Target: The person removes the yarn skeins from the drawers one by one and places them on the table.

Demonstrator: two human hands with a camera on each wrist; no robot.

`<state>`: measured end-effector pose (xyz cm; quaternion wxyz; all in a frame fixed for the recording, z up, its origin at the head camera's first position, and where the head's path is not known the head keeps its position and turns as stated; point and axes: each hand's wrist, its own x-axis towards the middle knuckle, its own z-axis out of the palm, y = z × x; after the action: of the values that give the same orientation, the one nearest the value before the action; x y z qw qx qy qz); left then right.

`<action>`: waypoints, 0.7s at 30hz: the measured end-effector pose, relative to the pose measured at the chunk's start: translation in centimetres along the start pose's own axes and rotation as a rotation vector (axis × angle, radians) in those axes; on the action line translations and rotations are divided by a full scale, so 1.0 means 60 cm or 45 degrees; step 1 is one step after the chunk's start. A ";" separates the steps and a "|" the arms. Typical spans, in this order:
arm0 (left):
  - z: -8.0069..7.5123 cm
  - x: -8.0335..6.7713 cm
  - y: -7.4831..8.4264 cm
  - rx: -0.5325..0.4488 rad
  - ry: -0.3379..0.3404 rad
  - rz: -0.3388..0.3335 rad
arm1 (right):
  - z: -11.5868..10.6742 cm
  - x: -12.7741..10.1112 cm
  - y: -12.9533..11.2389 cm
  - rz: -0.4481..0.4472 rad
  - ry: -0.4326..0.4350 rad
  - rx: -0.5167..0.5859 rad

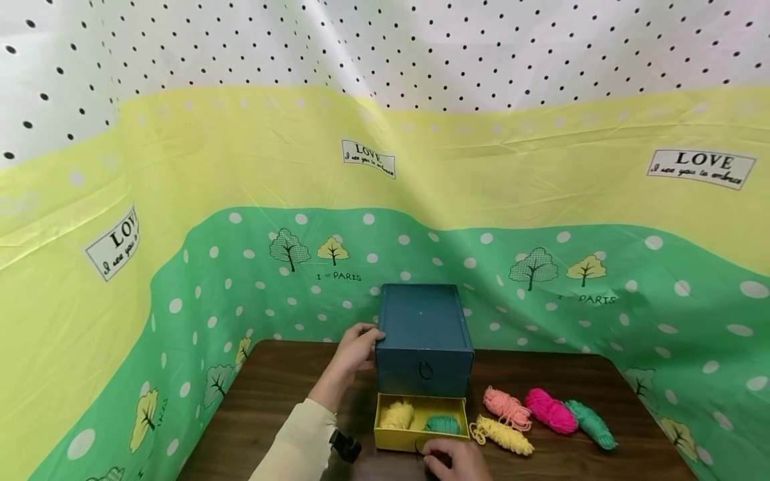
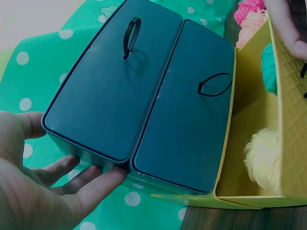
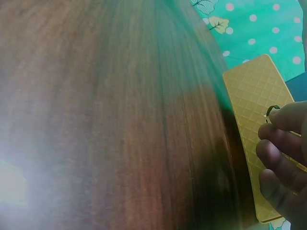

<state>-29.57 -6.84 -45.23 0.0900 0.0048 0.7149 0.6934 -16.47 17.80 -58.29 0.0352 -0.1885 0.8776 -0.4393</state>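
A dark blue drawer box [image 1: 424,317] stands at the back of the table, with black loop pulls on its drawer fronts. Its lowest drawer, a yellow one [image 1: 394,439], is pulled out toward me. Inside lie a pale yellow yarn skein [image 1: 397,415] and a teal yarn skein [image 1: 442,423]. My left hand [image 1: 358,347] rests against the left side of the box, its fingers spread along that side in the left wrist view. At the yellow drawer's quilted front, my right hand [image 1: 456,459] pinches the black loop pull [image 3: 272,109] between thumb and finger.
To the right of the drawer lie a coral skein [image 1: 507,406], a magenta skein [image 1: 550,411], a green skein [image 1: 592,424] and a yellow skein [image 1: 505,436]. A patterned curtain [image 1: 421,247] hangs behind the dark wooden table [image 1: 271,381].
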 end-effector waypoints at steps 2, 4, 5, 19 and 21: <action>0.000 0.000 -0.001 0.001 0.006 0.004 | 0.002 -0.005 -0.001 -0.006 -0.007 0.011; 0.000 -0.001 -0.001 0.004 0.009 0.008 | 0.003 -0.010 -0.002 -0.012 -0.014 0.018; 0.001 0.000 -0.001 0.004 0.013 0.005 | 0.004 -0.012 -0.002 -0.013 -0.020 0.026; 0.001 -0.005 0.005 0.048 0.007 -0.006 | 0.022 -0.032 0.001 -0.147 0.040 0.010; 0.001 -0.005 0.004 0.049 0.004 -0.003 | 0.019 -0.035 -0.004 -0.102 0.009 0.016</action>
<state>-29.30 -6.82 -44.93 0.0895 0.0045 0.7283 0.6794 -14.17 17.53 -59.01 0.0158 -0.2218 0.8667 -0.4466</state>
